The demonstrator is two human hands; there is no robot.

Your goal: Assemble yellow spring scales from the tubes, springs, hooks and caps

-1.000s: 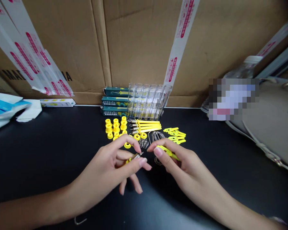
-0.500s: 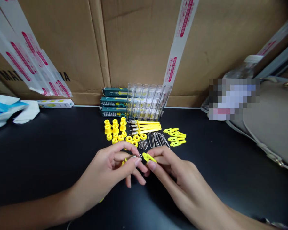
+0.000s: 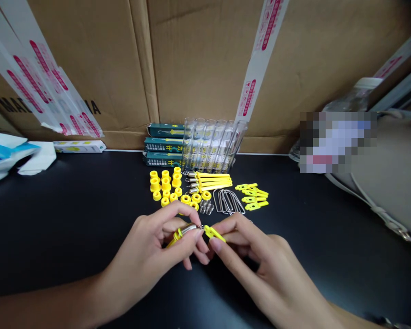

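Between its thumb and fingers, my left hand [image 3: 157,251] grips a yellow rod with a metal spring [image 3: 188,228]. The spring's hooked end points right and meets the tip of a yellow slotted tab [image 3: 214,234]; whether it is hooked through is too small to tell. That tab is pinched in my right hand [image 3: 260,260]. Just beyond the hands lie yellow collars [image 3: 165,184], yellow rings [image 3: 196,198], small springs [image 3: 206,208], yellow rods with springs [image 3: 212,182], bent wire loops [image 3: 229,201] and several more yellow tabs [image 3: 255,199].
Clear tubes [image 3: 212,144] stand behind the parts, beside stacked green boxes [image 3: 162,145]. A cardboard box [image 3: 198,59] rises at the back of the black table [image 3: 71,219]. A bottle [image 3: 356,96] and grey bag [image 3: 397,169] are right; a white-blue packet [image 3: 7,153] is left.
The spring end and the tab have come closer together, now meeting. More of the spring and yellow rod shows in my left hand. The view has shifted slightly.
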